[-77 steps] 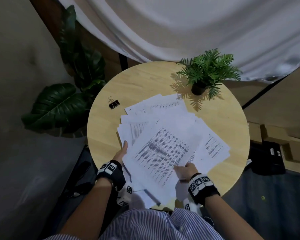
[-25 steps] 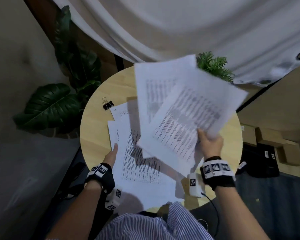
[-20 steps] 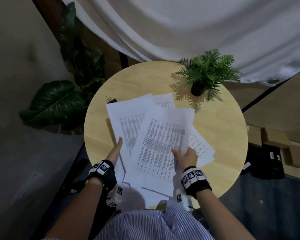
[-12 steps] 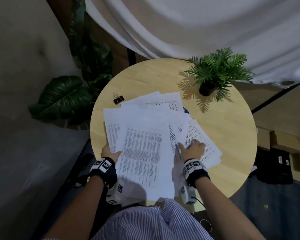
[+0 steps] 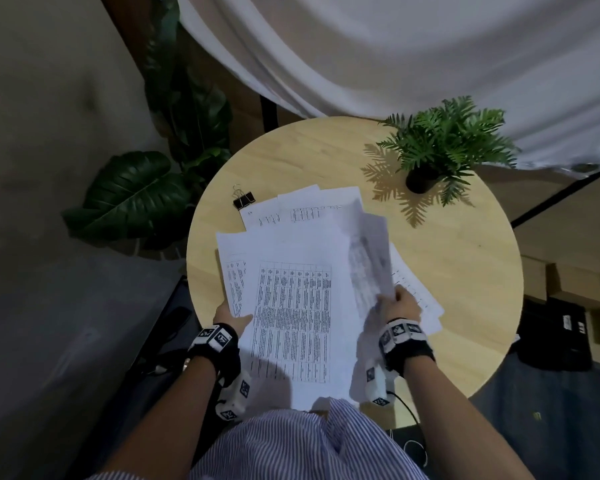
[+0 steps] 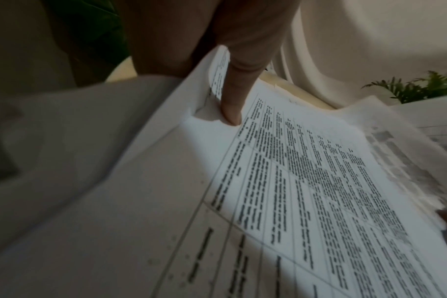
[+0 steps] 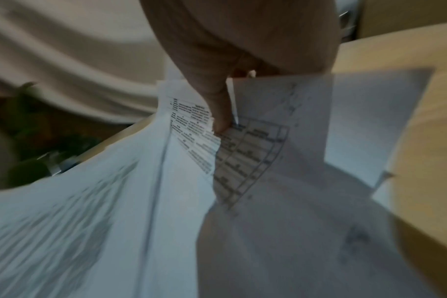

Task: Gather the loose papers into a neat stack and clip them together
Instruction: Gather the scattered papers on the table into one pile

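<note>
Loose printed papers lie fanned over the near half of a round wooden table. My left hand grips the pile's left edge, its thumb on the top sheet and the fingers hidden beneath. My right hand pinches a few sheets at the pile's right side, and they curl up off the table. The right wrist view shows its thumb clamped on those sheets. A black binder clip lies untouched on the table beyond the pile's far left corner.
A small potted fern stands at the far right of the table. More sheets lie flat under my right hand. A large-leaved plant stands left of the table, a white drape hangs behind, and boxes sit at the right.
My right hand, flat on the right-hand sheets half a second ago, now pinches a few and has raised them. The left hand stays at the pile's left edge.
</note>
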{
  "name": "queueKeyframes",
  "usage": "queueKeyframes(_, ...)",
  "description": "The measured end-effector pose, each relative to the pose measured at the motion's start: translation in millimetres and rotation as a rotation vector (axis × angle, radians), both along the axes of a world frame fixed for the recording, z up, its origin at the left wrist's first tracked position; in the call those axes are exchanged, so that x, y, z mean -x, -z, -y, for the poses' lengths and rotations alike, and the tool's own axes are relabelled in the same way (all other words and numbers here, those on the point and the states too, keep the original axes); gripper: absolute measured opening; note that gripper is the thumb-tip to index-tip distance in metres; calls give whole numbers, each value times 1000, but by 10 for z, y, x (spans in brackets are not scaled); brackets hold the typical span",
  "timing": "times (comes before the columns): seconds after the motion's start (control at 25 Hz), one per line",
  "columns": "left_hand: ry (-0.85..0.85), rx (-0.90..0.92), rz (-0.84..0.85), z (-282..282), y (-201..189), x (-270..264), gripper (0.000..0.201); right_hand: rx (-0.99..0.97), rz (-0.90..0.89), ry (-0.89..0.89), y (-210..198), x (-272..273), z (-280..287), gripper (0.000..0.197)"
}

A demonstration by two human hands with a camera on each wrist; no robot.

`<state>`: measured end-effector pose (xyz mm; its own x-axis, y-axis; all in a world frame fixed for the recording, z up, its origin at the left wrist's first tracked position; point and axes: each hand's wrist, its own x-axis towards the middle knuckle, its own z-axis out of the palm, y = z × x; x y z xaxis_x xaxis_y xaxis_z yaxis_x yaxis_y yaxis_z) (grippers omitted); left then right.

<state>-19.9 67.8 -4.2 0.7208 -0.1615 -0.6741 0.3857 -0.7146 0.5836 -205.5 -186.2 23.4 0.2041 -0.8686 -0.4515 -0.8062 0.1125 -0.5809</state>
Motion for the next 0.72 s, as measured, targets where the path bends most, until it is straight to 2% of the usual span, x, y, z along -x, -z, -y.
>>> queueKeyframes(0.08,41,-3,-12,119,-32,33,63,240,33,46,-141,341,218,16)
queueKeyframes(0.16,56,14,-24,220,-18,27,62,436,237,88,-397,603,425,14)
queueKeyframes(0.24,63,-5,-49,290,-26,39,65,512,502,191,-763,734,591,6)
queueKeyframes(0.28,71,-11,-60,309,-10,38,66,530,612,241,-931,750,664,13)
queueKeyframes(0.36,61,5,-69,358,-83,41,66,481,749,308,-1213,692,720,13)
queueKeyframes(0.4,27,45,-92,380,-137,41,70,424,748,333,-1254,631,705,8)
queueKeyframes(0.48,-52,96,-156,406,-196,19,81,293,675,312,-1161,467,564,19)
queueKeyframes(0.56,-107,150,-237,433,-276,-28,90,176,621,213,-930,296,270,21)
queueKeyframes(0.64,-159,243,-292,441,-315,-45,90,43,483,73,-628,185,-80,8)
queueKeyframes(0.72,-150,246,-259,433,-296,-20,92,-26,286,-85,-284,167,-382,24)
